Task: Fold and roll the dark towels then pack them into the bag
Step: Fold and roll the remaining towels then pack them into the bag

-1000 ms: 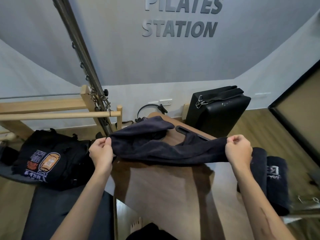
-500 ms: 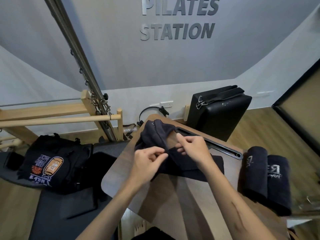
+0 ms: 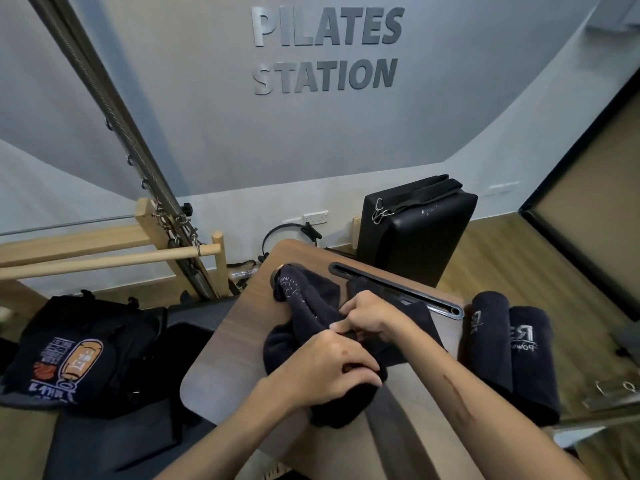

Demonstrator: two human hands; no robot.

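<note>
On the wooden bench (image 3: 225,368) a dark towel (image 3: 304,317) lies bunched. The left hand (image 3: 322,372) grips its near end, fingers curled round the cloth. The right hand (image 3: 367,317) pinches a fold at its middle. Two rolled towels (image 3: 512,351) lie side by side at the bench's right edge. A black bag (image 3: 79,355) sits well apart to the left.

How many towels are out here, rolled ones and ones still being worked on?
Rolled towels: 2, the left roll and the right roll, side by side
Towel being folded on the table: 1
Total: 3
</note>
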